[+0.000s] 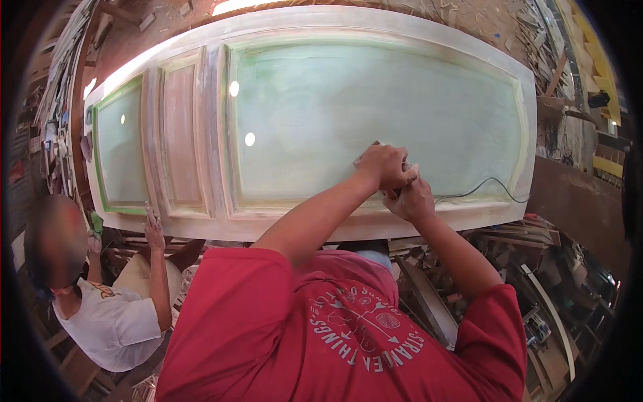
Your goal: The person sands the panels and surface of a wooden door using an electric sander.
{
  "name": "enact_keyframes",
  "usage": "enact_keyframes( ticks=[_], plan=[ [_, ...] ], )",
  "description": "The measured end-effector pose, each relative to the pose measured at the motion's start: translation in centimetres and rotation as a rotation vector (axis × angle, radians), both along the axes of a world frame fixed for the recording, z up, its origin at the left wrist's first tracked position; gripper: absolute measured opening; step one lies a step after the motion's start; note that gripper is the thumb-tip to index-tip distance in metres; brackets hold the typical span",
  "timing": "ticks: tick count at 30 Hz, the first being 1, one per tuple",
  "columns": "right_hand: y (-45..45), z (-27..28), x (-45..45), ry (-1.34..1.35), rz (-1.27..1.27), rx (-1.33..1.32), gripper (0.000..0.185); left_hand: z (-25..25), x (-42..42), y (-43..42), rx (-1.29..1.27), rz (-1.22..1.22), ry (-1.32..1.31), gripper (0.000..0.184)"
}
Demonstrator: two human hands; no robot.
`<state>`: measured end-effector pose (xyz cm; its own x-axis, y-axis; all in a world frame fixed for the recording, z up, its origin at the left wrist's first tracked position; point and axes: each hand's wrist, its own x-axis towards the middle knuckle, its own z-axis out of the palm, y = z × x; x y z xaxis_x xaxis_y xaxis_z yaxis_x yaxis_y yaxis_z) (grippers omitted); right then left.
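A large door-like panel (375,94) with a pale frame and greenish inset areas lies in front of me. My left hand (385,167) is closed on a dark hand tool (396,191), mostly hidden under my fingers, over the lower middle of the big greenish inset. Just to its right, my right hand (412,196) is closed round the near end of the same tool. The two hands touch or nearly touch. A thin dark cable (485,182) runs from beside my right hand across the inset to the panel's right edge.
A co-worker in a white shirt (114,321) sits at the lower left, a dusty hand (155,231) at the panel's near edge and a green item (97,224) at the other hand. Wood scraps (536,234) lie right. A brown board (576,208) stands beyond the panel's right end.
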<state>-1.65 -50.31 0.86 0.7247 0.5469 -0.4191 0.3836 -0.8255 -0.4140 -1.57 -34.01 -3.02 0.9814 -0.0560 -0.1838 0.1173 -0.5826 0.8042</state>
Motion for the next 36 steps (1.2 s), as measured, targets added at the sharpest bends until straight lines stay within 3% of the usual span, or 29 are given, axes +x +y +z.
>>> enact_keyframes(
  ticks=[6,9,12,18,24,28,36],
  plan=[
    [9.9,-0.3,-4.8,-0.022,0.098,0.121,0.057,-0.3,-6.5,10.2,0.053,0.106,0.017,0.041],
    [15.3,-0.6,-7.5,0.092,0.094,0.098,0.055,-0.2,-10.4,15.8,0.033,0.18,0.003,0.038],
    [19.9,-1.1,-9.7,0.023,0.242,0.293,0.05,-0.4,-14.0,20.7,0.058,0.225,0.022,0.036],
    [25.7,-1.7,-13.4,0.129,0.29,0.227,0.045,0.1,-19.3,26.2,0.032,0.31,0.029,0.042],
    [23.7,-1.9,-13.6,0.166,0.302,0.207,0.052,-0.4,-19.9,24.2,0.03,0.329,0.032,0.04],
    [18.9,-0.3,-10.7,0.164,0.245,0.15,0.056,-0.5,-16.6,18.8,0.045,0.307,0.0,0.033],
    [6.6,0.2,-5.1,0.073,0.149,0.076,0.056,-0.7,-8.7,6.7,0.013,0.205,-0.042,0.042]
  ],
)
